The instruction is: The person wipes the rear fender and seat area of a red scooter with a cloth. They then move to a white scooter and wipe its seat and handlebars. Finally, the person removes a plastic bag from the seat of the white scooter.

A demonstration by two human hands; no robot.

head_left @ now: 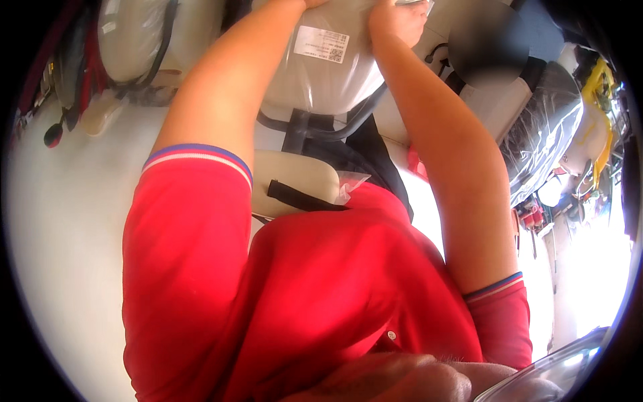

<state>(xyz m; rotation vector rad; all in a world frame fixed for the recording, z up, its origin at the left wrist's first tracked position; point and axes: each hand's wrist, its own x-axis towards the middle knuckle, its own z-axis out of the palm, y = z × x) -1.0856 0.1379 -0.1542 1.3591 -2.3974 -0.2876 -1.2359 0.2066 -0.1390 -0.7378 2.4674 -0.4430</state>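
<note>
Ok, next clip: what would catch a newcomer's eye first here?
The red shirt with striped sleeve cuffs fills the lower middle of the view. From it both bare forearms reach toward the top edge, where the right hand grips a pale, plastic-wrapped cushioned part bearing a white label; the left hand is cut off by the edge. On the right stands another plastic-wrapped dark seat.

A white rectangular label with dark print sits at the top centre, stuck on the clear plastic wrap covering a pale grey seat. Another plastic-wrapped seat stands at right.
</note>
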